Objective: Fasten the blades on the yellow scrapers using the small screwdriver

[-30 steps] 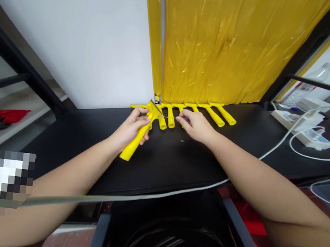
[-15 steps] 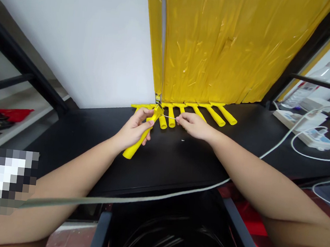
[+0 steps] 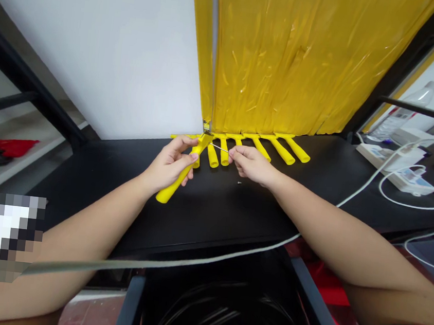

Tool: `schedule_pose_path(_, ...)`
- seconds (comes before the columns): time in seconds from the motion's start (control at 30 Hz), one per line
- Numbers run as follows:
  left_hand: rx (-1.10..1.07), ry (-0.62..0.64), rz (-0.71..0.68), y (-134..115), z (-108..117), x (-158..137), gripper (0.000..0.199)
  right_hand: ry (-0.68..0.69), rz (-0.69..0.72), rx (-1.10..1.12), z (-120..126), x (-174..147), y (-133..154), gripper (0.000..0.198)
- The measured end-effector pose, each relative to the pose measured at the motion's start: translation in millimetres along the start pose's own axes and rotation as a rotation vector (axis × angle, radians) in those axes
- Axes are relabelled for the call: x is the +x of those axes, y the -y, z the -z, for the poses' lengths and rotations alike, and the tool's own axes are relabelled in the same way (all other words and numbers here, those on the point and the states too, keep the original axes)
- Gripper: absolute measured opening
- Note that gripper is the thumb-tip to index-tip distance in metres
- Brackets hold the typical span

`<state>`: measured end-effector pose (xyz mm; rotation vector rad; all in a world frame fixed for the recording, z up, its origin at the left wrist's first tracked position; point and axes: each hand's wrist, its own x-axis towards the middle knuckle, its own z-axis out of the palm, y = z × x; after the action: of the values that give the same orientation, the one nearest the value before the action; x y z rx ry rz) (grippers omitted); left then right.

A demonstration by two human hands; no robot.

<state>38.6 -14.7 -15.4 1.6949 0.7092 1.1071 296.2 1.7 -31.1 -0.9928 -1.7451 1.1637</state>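
Note:
My left hand (image 3: 174,163) is closed round the handle of a yellow scraper (image 3: 170,188), tilted with its head up and away from me. Between the fingertips of my right hand (image 3: 250,162) is a thin metal rod (image 3: 220,148), perhaps a hex key or small screwdriver. Its far end reaches the side of the scraper's head; the exact contact is too small to make out. A tiny screw (image 3: 239,182) lies on the black table (image 3: 203,215), just below my right hand. Behind both hands, several more yellow scrapers (image 3: 280,149) rest in a row, handles toward me.
At the back stand a white panel (image 3: 135,55) and a yellow-wrapped panel (image 3: 289,61). A power strip (image 3: 398,168) and a plastic bottle (image 3: 404,112) are at the right. A pale cable (image 3: 191,259) hangs across in front of the table edge.
The whole view has shifted slightly. My left hand has turned the scraper a little, its head moving left, and the rod slants more; both grips are unchanged.

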Motion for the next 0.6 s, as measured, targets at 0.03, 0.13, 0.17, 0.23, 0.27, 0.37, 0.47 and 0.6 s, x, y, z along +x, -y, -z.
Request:
schedule_pose_path(0.03, -0.017, 0.010, 0.012, 0, 1, 1, 0.036, 0.013, 0.058, -0.110, 2, 0, 0, 0.028)
schedule_pose_path(0.13, -0.089, 0.040, 0.063, 0, 1, 2, 0.038, 0.103, 0.147, -0.371, 12, -2, 5, 0.022)
schedule_pose_path(0.17, -0.108, 0.045, 0.082, 1, 1, 3, 0.038, 0.131, 0.133, -0.414, 16, -3, 8, 0.022)
schedule_pose_path(0.23, -0.126, 0.041, 0.115, 2, 1, 4, 0.039, 0.152, 0.073, -0.488, 23, -5, 12, 0.023)
schedule_pose_path(0.27, -0.130, 0.033, 0.125, 2, 1, 4, 0.040, 0.146, 0.043, -0.530, 26, -6, 14, 0.023)
schedule_pose_path(0.37, -0.136, -0.023, 0.150, 0, 4, 5, 0.044, 0.174, 0.000, -0.604, 33, -9, 17, 0.019)
schedule_pose_path(0.47, -0.149, -0.087, 0.196, -4, 6, 6, 0.045, 0.313, -0.004, -0.620, 34, -12, 17, 0.012)
schedule_pose_path(0.6, -0.160, -0.115, 0.234, -7, 6, 7, 0.046, 0.429, -0.054, -0.766, 30, -12, 14, 0.013)
